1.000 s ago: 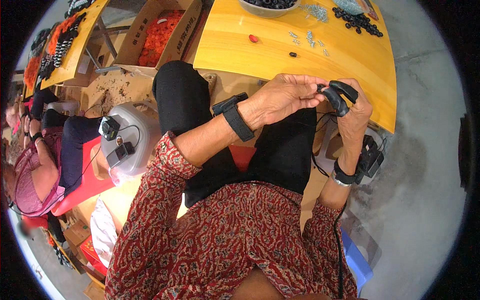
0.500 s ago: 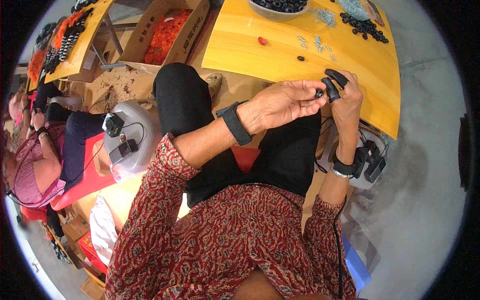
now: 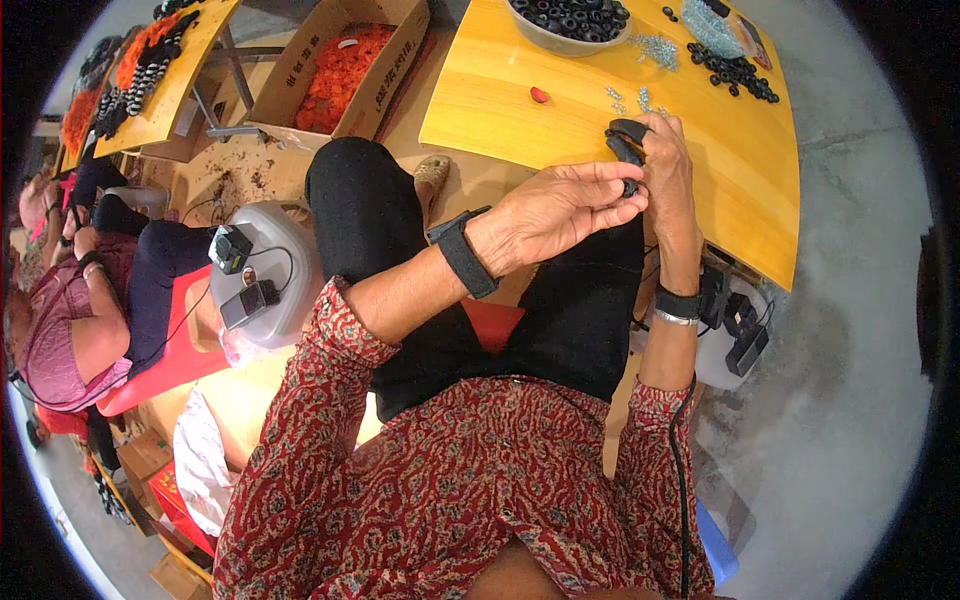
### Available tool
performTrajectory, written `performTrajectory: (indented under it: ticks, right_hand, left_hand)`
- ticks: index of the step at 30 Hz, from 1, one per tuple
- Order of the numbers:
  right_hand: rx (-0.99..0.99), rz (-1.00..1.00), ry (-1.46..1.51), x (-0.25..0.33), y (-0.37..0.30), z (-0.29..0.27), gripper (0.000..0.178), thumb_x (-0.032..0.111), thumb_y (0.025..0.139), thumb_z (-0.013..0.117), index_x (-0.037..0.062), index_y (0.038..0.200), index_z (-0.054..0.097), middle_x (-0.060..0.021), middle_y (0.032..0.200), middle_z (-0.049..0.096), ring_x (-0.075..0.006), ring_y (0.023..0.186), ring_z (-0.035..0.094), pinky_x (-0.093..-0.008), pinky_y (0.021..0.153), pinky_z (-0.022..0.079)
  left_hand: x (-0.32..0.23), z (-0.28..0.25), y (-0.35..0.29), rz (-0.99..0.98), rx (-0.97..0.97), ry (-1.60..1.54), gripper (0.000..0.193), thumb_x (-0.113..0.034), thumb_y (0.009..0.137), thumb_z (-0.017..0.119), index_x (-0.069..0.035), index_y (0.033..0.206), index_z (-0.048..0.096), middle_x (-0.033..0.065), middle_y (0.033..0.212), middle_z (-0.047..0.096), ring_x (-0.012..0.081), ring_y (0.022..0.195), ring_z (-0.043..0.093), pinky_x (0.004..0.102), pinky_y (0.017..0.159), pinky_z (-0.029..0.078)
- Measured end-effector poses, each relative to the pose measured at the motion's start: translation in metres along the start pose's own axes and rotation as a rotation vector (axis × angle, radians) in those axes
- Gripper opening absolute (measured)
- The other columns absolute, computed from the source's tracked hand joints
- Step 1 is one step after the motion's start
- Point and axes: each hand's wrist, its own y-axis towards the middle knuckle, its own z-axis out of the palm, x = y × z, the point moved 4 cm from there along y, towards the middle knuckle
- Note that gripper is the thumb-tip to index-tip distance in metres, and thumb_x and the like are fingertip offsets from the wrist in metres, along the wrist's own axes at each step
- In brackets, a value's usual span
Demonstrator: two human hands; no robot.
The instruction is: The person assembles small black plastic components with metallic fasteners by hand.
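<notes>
My left hand (image 3: 560,212) reaches across my lap. Between its thumb and fingers it pinches a small black round piece (image 3: 629,188). My right hand (image 3: 665,165) is just beyond it, over the near edge of the yellow table (image 3: 480,115). Two of its digits wear black covers (image 3: 626,132), and their tips come together; anything between them is too small to make out. Small silvery parts (image 3: 645,102) lie on the table just past the right hand. A red piece (image 3: 539,95) lies to their left.
At the table's far side are a bowl (image 3: 550,38) of black round pieces, a loose pile of them (image 3: 730,72) and a clear bag (image 3: 712,28). An open cardboard box (image 3: 275,95) with orange material stands on the floor. Another person (image 3: 85,310) sits at the left.
My right hand has moved slightly left and up over the table edge, its covered digits now curled together. My left hand still pinches the black piece, which has shifted slightly left.
</notes>
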Motion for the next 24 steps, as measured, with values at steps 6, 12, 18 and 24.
performTrajectory:
  ticks: [6,12,18,24]
  right_hand:
    - [-0.137,-0.002,0.040,-0.005,-0.006,-0.003,0.022,0.000,0.065,0.067,0.0015,0.087,0.067,-0.0104,0.083,0.062,-0.0256,0.077,0.057,-0.0339,0.067,0.046]
    - [-0.285,0.341,0.537,-0.015,-0.038,-0.025,0.017,0.002,0.077,0.070,-0.0012,0.093,0.066,-0.0066,0.088,0.068,-0.0087,0.074,0.062,-0.0219,0.066,0.048]
    - [-0.313,0.369,0.687,0.004,-0.059,-0.037,0.024,-0.011,0.075,0.066,-0.0036,0.098,0.064,-0.0075,0.093,0.067,-0.0128,0.085,0.062,-0.0252,0.080,0.049]
    - [-0.333,0.409,0.763,0.003,-0.069,-0.033,0.026,-0.011,0.075,0.066,-0.0032,0.099,0.064,-0.0062,0.094,0.067,-0.0127,0.087,0.062,-0.0247,0.080,0.049]
  left_hand:
    - [-0.010,0.002,0.000,0.067,-0.040,0.054,0.031,-0.002,0.092,0.048,0.007,0.122,0.047,0.0173,0.113,0.056,0.0237,0.108,0.056,0.0299,0.099,0.045]
    - [-0.014,0.000,0.003,0.085,-0.105,0.098,0.031,-0.001,0.092,0.048,0.007,0.122,0.047,0.0169,0.112,0.056,0.0231,0.106,0.057,0.0301,0.098,0.046]
    - [-0.008,-0.002,0.013,0.082,-0.093,0.101,0.030,-0.001,0.092,0.049,0.007,0.121,0.048,0.0144,0.109,0.057,0.0193,0.098,0.058,0.0265,0.089,0.049]
    - [-0.003,0.001,0.021,0.087,-0.091,0.183,0.029,-0.002,0.092,0.049,0.006,0.120,0.050,0.0125,0.107,0.058,0.0167,0.095,0.059,0.0246,0.084,0.050]
